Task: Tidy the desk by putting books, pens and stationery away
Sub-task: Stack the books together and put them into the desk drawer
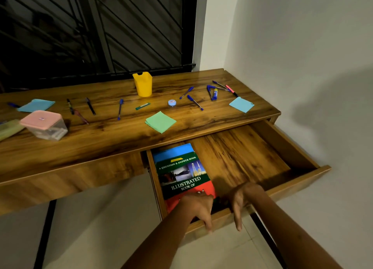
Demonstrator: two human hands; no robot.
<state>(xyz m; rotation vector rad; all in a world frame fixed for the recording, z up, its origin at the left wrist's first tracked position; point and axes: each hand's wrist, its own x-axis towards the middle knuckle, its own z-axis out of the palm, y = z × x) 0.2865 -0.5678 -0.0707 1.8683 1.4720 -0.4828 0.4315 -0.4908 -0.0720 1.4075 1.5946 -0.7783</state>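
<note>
The book (181,173) lies flat in the left end of the open drawer (286,147), close along its left wall, cover up, its near red edge under our fingers. Our left hand (196,208) rests on that near edge with the fingers draped down over the drawer front, loosely curled and gripping nothing that we can make out; our right hand (241,200) hangs just beside it over the same front lip, fingers pointing down, open and empty. We judge the step in hand to be settling the book and then closing the drawer, or leaving it open for more. To do it well we should nudge the book fully inside so no corner rides on the front rail, and push with both hands evenly on the front so the drawer does not skew. The rest of the drawer floor is bare wood, so we have room. Up on the table (101,147) much remains: scattered blue pens (120,109), a yellow pen cup (143,84), green sticky notes (160,121), blue notes (241,104), and a pink-lidded box (45,124)
</note>
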